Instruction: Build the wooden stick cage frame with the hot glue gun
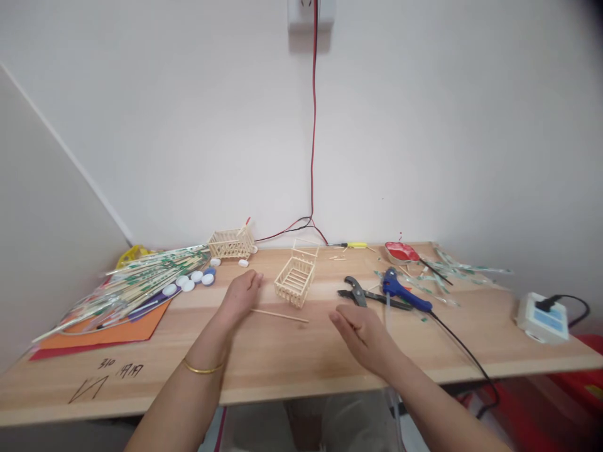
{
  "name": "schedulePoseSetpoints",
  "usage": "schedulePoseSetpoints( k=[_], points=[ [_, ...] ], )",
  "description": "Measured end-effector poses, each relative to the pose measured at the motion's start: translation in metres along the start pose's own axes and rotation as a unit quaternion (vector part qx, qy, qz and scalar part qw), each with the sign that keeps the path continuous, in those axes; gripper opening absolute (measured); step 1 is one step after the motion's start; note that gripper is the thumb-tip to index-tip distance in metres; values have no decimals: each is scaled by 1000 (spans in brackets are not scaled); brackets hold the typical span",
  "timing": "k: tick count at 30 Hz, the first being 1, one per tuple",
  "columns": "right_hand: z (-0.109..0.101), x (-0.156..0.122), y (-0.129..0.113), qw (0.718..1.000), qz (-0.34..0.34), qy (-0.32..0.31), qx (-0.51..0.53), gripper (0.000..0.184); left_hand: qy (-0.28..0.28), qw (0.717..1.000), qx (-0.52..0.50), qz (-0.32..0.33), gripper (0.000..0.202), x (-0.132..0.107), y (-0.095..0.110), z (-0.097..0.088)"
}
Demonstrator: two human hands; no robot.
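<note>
My left hand (pixel 241 295) lies on the wooden table (pixel 292 358), fingers stretched flat and holding nothing, its fingertips at the left end of a thin wooden stick (pixel 280 315). My right hand (pixel 362 336) hovers just right of the stick, fingers loosely apart and empty. A small basket of wooden sticks (pixel 296 276) stands tilted just beyond the stick, between the two hands. A second stick basket (pixel 230 243) sits farther back to the left.
Wrapped chopsticks (pixel 136 282) lie piled on orange paper (pixel 117 329) at left, beside white bottle caps (pixel 193 279). Black cutters (pixel 365 293), a blue glue gun (pixel 402 290) with cord, a red dish (pixel 401 252) and a power strip (pixel 544 317) are at right. A red cable (pixel 313 125) runs down the wall.
</note>
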State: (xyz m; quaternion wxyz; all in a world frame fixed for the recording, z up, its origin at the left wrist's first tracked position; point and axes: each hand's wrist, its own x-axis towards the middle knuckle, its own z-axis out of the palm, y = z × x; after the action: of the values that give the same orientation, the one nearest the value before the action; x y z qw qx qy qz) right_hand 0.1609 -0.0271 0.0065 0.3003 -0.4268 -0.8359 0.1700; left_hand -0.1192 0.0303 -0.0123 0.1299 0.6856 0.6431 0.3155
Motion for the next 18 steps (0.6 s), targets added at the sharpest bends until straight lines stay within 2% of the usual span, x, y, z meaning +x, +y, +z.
schedulePoseSetpoints(
  k=[3,5,7,11,15,18],
  points=[
    [11,-7,-4,995,37,-92,-2,36,19,1000,6,5,40,-2,7,2],
    [24,-11,-4,989,55,-131,-35,26,26,1000,3,4,46,-5,14,4],
    [39,-15,-4,986,64,-129,-87,15,50,999,-10,7,48,-9,19,6],
    [60,-19,-7,974,82,-121,-173,10,143,988,-30,49,40,-13,26,6],
    [54,-16,-9,974,71,-148,-155,10,188,972,-18,138,29,-19,32,9],
    [40,-14,0,989,74,-123,-47,19,183,954,-10,236,18,-31,50,18]
  ],
)
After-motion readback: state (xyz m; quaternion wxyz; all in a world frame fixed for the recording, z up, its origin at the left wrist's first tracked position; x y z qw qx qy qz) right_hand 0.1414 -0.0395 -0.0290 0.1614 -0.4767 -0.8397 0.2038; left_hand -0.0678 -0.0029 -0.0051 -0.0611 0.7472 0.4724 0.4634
